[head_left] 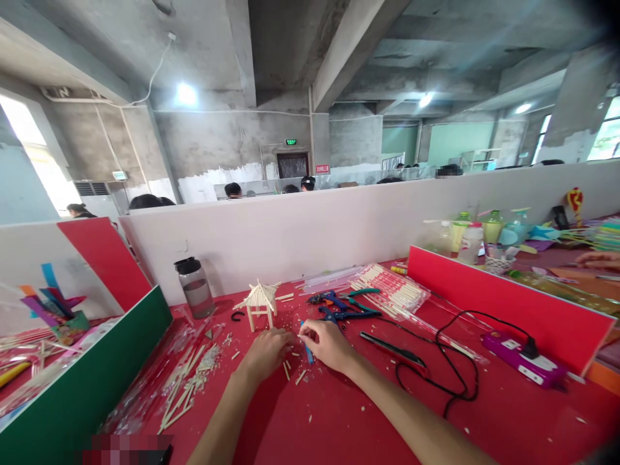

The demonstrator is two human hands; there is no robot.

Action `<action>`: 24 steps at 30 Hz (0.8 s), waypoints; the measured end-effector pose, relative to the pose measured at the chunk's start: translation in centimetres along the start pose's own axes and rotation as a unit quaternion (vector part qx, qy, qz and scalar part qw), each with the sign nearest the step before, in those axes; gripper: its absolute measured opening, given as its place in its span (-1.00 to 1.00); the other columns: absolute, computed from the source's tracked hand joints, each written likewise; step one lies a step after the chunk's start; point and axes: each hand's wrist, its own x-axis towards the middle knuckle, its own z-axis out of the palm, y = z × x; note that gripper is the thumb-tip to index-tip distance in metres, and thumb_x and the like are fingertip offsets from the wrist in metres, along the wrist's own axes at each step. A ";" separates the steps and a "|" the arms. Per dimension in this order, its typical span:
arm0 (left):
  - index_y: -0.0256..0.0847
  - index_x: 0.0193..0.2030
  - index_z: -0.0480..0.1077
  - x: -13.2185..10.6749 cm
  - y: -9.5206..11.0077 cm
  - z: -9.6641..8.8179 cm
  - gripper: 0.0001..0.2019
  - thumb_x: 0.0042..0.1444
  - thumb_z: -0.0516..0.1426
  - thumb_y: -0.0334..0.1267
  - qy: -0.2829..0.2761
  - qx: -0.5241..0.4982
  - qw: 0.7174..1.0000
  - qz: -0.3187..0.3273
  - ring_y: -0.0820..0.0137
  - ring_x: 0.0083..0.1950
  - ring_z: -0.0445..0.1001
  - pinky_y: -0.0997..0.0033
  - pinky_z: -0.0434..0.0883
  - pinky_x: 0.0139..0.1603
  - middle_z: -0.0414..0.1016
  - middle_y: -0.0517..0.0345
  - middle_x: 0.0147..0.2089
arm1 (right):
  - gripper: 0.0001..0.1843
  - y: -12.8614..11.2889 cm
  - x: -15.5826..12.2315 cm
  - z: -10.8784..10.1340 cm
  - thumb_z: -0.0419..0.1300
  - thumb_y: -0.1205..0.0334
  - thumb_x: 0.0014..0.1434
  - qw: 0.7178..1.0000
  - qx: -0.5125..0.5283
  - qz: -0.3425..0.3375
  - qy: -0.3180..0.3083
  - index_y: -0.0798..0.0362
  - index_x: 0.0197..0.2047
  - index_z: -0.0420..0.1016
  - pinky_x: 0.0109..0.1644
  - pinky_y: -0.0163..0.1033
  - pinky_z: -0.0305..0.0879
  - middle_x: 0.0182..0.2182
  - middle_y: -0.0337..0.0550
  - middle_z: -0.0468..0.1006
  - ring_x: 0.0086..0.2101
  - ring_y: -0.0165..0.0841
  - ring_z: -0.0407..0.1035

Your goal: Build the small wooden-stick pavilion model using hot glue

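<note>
My left hand [271, 349] is bent over the red table with its fingers closed; whatever they hold, if anything, is hidden. Opposite it, my right hand [329, 345] pinches thumb to forefinger, and a small pale bit shows at the tips, too small to name. Under the right fingers lies a narrow blue object [309, 352], partly covered. Just beyond my left hand stands a little pavilion of wooden sticks [261, 300], with a pointed roof on stick legs. Short stick offcuts [287, 371] are scattered close to both hands.
Pliers [346, 314] and a glue gun [332, 298] lie behind my right hand, near a packet of sticks [390, 290]. A utility knife [394, 351] and a cabled purple power strip [523, 358] are rightward. Loose sticks [181, 394] and a water bottle [194, 287] are leftward.
</note>
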 end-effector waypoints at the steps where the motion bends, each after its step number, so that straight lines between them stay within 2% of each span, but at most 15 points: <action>1: -0.08 -0.09 0.51 0.0 0.0 0.2 -0.74 0.20 0.06 -0.42 -0.001 0.004 1.000 0.000 0.28 -0.06 0.49 0.41 0.34 -0.06 0.56 0.06 -0.14 | -0.89 0.0 0.0 0.0 0.17 0.32 0.22 1.000 -0.001 -0.003 -0.001 -0.01 -0.27 0.54 -0.29 -0.38 0.28 -0.39 -0.23 0.62 -0.40 -0.38 0.48; 7: -0.14 -0.15 0.51 0.1 -0.3 0.6 -0.76 0.18 0.05 -0.45 -0.001 -0.006 1.000 0.002 0.32 -0.08 0.48 0.45 0.34 -0.07 0.51 0.05 -0.17 | -0.83 -0.1 0.0 -0.2 0.14 0.33 0.24 1.000 -0.012 -0.015 -0.005 -0.01 -0.24 0.59 -0.22 -0.36 0.28 -0.31 -0.19 0.65 -0.32 -0.36 0.50; 10: -0.17 -0.17 0.48 0.1 -0.4 0.6 -0.77 0.19 0.02 -0.46 0.022 -0.023 0.999 0.002 0.33 -0.10 0.47 0.45 0.34 -0.08 0.49 0.05 -0.18 | -0.81 -0.1 0.1 -0.3 0.13 0.32 0.25 1.000 -0.017 -0.011 -0.006 -0.01 -0.24 0.59 -0.22 -0.35 0.29 -0.32 -0.18 0.65 -0.32 -0.34 0.51; 16: -0.20 -0.25 0.38 0.3 0.0 -0.3 -0.86 0.22 0.00 -0.40 0.071 -0.098 0.993 0.009 0.32 -0.17 0.46 0.42 0.33 -0.13 0.50 0.05 -0.23 | -0.80 -0.1 0.0 -0.5 0.11 0.31 0.26 1.000 -0.012 -0.005 -0.005 -0.01 -0.22 0.59 -0.21 -0.33 0.30 -0.30 -0.17 0.66 -0.31 -0.32 0.52; 21: -0.20 -0.26 0.35 0.2 0.6 -1.1 -0.85 0.11 0.02 -0.48 0.067 -0.141 0.988 -0.009 0.36 -0.26 0.46 0.47 0.30 -0.23 0.51 0.11 -0.29 | -0.82 0.1 0.0 -0.5 0.13 0.29 0.26 1.000 -0.004 0.000 -0.007 0.00 -0.22 0.58 -0.20 -0.33 0.31 -0.31 -0.16 0.66 -0.30 -0.31 0.52; 24: -0.20 -0.25 0.36 0.1 0.7 -1.4 -0.86 0.11 0.03 -0.47 0.066 -0.169 0.983 -0.007 0.39 -0.31 0.45 0.49 0.29 -0.28 0.51 0.14 -0.32 | -0.84 0.1 0.1 -0.5 0.15 0.29 0.24 1.000 0.012 0.007 -0.006 0.00 -0.24 0.58 -0.22 -0.33 0.31 -0.33 -0.17 0.66 -0.33 -0.31 0.52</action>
